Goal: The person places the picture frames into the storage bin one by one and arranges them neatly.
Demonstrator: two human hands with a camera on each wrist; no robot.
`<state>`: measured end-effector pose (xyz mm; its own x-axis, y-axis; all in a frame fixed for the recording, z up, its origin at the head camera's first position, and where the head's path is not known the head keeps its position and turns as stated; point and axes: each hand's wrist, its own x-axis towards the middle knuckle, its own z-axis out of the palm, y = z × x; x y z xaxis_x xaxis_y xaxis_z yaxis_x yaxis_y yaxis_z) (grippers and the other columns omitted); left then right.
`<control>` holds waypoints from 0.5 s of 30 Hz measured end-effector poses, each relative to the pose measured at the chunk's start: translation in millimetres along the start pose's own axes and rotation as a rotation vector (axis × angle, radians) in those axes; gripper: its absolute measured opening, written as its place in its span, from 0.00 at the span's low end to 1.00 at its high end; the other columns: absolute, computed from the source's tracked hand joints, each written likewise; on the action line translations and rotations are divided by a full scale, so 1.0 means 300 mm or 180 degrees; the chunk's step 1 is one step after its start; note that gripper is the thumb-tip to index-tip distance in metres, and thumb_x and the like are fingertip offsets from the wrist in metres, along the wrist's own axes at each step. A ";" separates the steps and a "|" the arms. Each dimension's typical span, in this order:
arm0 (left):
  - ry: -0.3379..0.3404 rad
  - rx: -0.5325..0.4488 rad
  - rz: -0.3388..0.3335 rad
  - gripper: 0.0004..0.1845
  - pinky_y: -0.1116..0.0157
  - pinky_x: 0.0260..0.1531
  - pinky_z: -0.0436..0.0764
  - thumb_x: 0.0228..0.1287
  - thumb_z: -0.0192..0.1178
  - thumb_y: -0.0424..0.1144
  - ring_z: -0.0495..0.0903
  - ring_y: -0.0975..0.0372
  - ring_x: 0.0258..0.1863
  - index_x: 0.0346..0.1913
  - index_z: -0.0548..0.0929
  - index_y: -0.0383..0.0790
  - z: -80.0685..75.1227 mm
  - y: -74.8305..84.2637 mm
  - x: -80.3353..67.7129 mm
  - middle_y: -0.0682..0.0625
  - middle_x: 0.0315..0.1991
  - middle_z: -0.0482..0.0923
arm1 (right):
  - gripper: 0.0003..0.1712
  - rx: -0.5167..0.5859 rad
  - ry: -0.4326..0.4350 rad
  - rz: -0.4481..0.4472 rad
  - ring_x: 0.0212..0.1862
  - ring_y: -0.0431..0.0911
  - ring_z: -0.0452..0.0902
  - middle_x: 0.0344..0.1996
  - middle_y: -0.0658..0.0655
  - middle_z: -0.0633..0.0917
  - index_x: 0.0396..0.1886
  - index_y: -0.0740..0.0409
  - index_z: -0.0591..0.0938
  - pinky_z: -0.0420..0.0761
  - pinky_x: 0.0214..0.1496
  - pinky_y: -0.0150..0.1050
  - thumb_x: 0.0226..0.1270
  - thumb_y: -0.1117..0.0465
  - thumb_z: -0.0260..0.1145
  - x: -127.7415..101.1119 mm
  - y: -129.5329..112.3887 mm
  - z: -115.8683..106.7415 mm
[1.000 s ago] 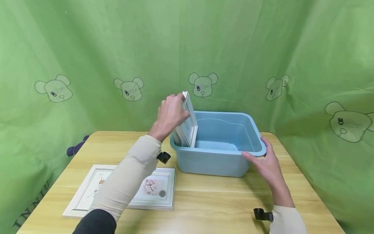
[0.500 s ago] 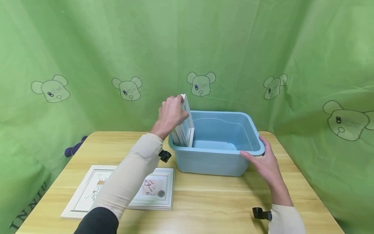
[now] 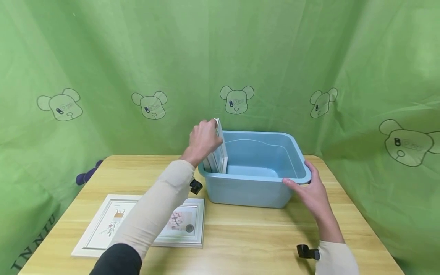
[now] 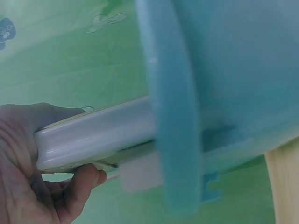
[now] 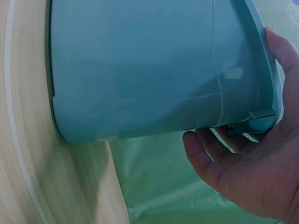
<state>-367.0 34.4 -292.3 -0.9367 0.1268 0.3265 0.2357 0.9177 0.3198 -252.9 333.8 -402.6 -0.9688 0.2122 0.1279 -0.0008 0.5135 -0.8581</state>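
Observation:
A light blue plastic tub (image 3: pixel 256 191) stands on the wooden table (image 3: pixel 240 236). My left hand (image 3: pixel 203 140) grips the top edge of a white picture frame (image 3: pixel 220 152) that stands on edge inside the tub against its left wall. In the left wrist view my fingers (image 4: pixel 79 186) curl round the white frame (image 4: pixel 93 133) beside the tub rim (image 4: pixel 170 102). My right hand (image 3: pixel 309 189) holds the tub's near right corner, thumb on the rim. The right wrist view shows my right hand (image 5: pixel 247 158) cupped under the tub's rim (image 5: pixel 264 93).
A second white frame (image 3: pixel 103 227) with a flower print lies flat on the table at the front left, partly under my left sleeve. Green cloth with bear prints hangs behind and at both sides. A dark purple object (image 3: pixel 86 176) peeks out at the table's left edge.
My left hand has lowered the white frame deeper into the tub and brought it more upright against the left wall. My right hand has stayed on the tub's corner.

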 end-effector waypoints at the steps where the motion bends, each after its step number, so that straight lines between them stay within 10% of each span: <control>1: -0.0009 0.0012 0.0006 0.24 0.69 0.17 0.75 0.43 0.60 0.37 0.72 0.58 0.26 0.49 0.74 0.44 0.006 -0.002 0.000 0.47 0.36 0.73 | 0.59 0.0005 -0.0001 -0.0011 0.65 0.63 0.53 0.68 0.62 0.54 0.69 0.37 0.38 0.57 0.58 0.68 0.47 0.40 0.66 0.001 0.001 0.001; 15: -0.0060 0.0145 -0.0051 0.35 0.72 0.10 0.73 0.44 0.60 0.37 0.72 0.59 0.20 0.61 0.66 0.42 0.073 -0.014 -0.010 0.41 0.48 0.70 | 0.59 -0.0031 -0.0036 0.0026 0.65 0.64 0.52 0.68 0.63 0.53 0.69 0.35 0.37 0.56 0.59 0.68 0.47 0.39 0.66 -0.005 -0.016 0.006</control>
<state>-371.0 38.4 -314.1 -0.9450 0.1187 0.3047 0.2091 0.9358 0.2838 -252.0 329.5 -399.8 -0.9715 0.2070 0.1154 0.0093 0.5199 -0.8542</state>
